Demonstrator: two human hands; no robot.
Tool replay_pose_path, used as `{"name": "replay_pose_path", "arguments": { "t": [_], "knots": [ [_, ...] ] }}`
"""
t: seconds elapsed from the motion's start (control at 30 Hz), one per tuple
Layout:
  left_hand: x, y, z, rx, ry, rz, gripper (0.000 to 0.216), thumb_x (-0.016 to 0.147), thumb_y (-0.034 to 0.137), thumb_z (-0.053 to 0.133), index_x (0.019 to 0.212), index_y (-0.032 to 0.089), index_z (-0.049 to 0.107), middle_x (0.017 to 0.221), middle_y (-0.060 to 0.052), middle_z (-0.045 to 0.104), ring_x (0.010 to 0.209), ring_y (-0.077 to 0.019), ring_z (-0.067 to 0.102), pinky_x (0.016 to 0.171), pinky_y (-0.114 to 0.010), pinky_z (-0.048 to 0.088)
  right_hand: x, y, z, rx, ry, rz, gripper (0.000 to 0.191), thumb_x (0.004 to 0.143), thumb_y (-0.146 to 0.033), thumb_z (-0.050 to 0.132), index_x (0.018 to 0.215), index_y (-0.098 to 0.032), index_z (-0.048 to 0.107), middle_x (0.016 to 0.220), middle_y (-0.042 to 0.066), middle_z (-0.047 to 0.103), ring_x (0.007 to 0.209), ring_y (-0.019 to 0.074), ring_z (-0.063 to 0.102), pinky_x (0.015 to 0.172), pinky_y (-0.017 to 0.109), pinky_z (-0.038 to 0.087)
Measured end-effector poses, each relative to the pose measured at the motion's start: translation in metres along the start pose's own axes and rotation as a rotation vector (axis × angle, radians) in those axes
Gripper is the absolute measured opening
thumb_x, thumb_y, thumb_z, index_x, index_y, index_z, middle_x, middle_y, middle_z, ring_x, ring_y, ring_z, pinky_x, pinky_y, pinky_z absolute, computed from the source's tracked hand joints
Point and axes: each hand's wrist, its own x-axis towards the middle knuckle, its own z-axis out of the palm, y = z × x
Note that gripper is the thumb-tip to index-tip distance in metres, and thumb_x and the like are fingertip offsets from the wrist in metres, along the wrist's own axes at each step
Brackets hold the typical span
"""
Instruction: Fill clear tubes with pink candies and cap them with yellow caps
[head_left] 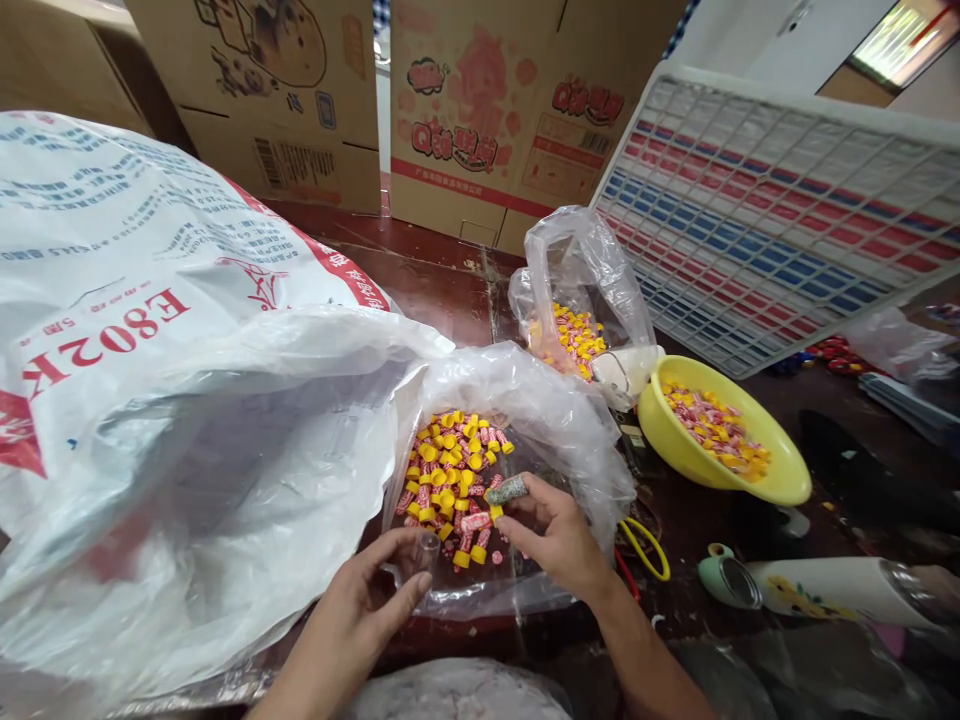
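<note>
My left hand point(375, 590) pinches a small clear plastic tube point(428, 550) between thumb and forefinger. My right hand point(551, 535) is over the pile, with thumb and forefinger closed at a small red-and-white tube with a yellow cap point(478, 521). A grey speckled wrap point(507, 489) covers the tip of its forefinger. Just beyond both hands, many similar yellow-capped pieces point(446, 470) lie heaped in an open clear plastic bag point(525, 400) on the dark red table point(450, 290).
A large white printed sack point(187, 270) gapes open at left. Behind stand cardboard boxes point(480, 100) and a tilted white wire rack point(772, 220). At right are a second clear bag point(577, 240), a yellow bowl point(784, 480) of pieces and a white flask point(832, 588) lying down.
</note>
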Motion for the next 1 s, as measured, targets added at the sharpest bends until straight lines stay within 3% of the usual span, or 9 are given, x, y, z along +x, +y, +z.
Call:
{"name": "replay_pose_path", "arguments": {
  "t": [0.13,0.2,0.37,0.6,0.7,0.77,0.83,0.9,1.0],
  "knots": [
    [0.0,0.005,0.012,-0.323,-0.067,-0.041,0.021,0.077,0.037,0.067,0.083,0.025,0.051,0.068,0.006,0.055,0.061,-0.016,0.057,0.058,-0.025,0.045,-0.003,-0.013,0.009,0.173,-0.056,0.062,0.024,0.089,-0.037,0.072,0.102,-0.019,0.063,0.091,0.002,0.071,0.082,0.0169,0.071,0.068,0.025,0.059],
    [0.004,0.01,0.015,-0.281,-0.059,-0.017,0.023,0.079,0.037,0.07,0.084,0.025,0.052,0.065,0.008,0.048,0.056,-0.0127,0.049,0.054,-0.023,0.039,-0.004,-0.013,0.015,0.194,-0.068,0.078,0.025,0.088,-0.04,0.073,0.099,-0.019,0.063,0.091,0.002,0.071,0.085,0.0181,0.072,0.069,0.025,0.06],
    [0.012,0.022,0.015,0.001,-0.094,0.12,0.027,0.084,0.048,0.07,0.09,0.022,0.07,0.084,-0.001,0.067,0.077,-0.0189,0.059,0.07,-0.026,0.046,-0.005,-0.011,0.021,0.252,-0.151,0.089,0.028,0.09,-0.04,0.073,0.107,-0.019,0.065,0.091,0.001,0.07,0.089,0.02,0.072,0.08,0.03,0.06],
    [0.012,0.028,0.016,-0.003,-0.13,0.128,0.033,0.088,0.053,0.065,0.085,0.021,0.073,0.087,-0.003,0.073,0.086,-0.0216,0.062,0.078,-0.026,0.046,-0.006,-0.011,0.021,0.011,-0.07,-0.091,0.018,0.091,-0.035,0.072,0.097,-0.018,0.069,0.098,0.005,0.07,0.09,0.0186,0.069,0.083,0.029,0.058],
    [0.012,0.02,0.014,-0.1,-0.177,0.018,0.041,0.086,0.059,0.066,0.079,0.019,0.069,0.069,0.0,0.065,0.063,-0.015,0.056,0.059,-0.023,0.044,-0.005,-0.014,0.017,-0.043,-0.066,-0.196,0.014,0.092,-0.031,0.071,0.098,-0.019,0.071,0.099,0.006,0.072,0.092,0.0189,0.069,0.085,0.03,0.058],
    [0.011,0.013,0.009,-0.255,-0.195,-0.176,0.048,0.081,0.067,0.066,0.073,0.019,0.063,0.049,0.006,0.05,0.042,-0.0095,0.038,0.042,-0.021,0.031,-0.004,-0.013,0.009,-0.032,0.003,-0.26,0.012,0.093,-0.029,0.07,0.1,-0.02,0.072,0.103,0.007,0.072,0.096,0.0197,0.069,0.09,0.032,0.057],
    [0.01,0.006,0.002,-0.406,-0.154,-0.328,0.054,0.077,0.072,0.067,0.067,0.02,0.056,0.04,0.01,0.037,0.034,-0.0063,0.024,0.035,-0.019,0.019,-0.004,-0.009,-0.001,0.066,0.092,-0.239,0.015,0.093,-0.031,0.069,0.105,-0.021,0.07,0.105,0.006,0.072,0.098,0.0197,0.07,0.091,0.032,0.057],
    [0.007,0.004,-0.004,-0.441,-0.116,-0.324,0.053,0.075,0.07,0.07,0.07,0.019,0.059,0.041,0.01,0.039,0.034,-0.0049,0.025,0.036,-0.018,0.018,-0.004,-0.006,-0.009,0.195,0.087,-0.121,0.021,0.093,-0.036,0.069,0.109,-0.023,0.066,0.101,0.004,0.072,0.091,0.0185,0.072,0.082,0.03,0.06],
    [0.006,0.008,-0.004,-0.366,-0.157,-0.224,0.046,0.076,0.062,0.076,0.083,0.018,0.066,0.047,0.009,0.044,0.038,-0.0042,0.03,0.039,-0.016,0.021,-0.005,-0.008,-0.003,0.194,-0.09,-0.008,0.025,0.089,-0.036,0.073,0.109,-0.022,0.064,0.097,0.002,0.071,0.08,0.0163,0.071,0.073,0.026,0.06]
  ]
}}
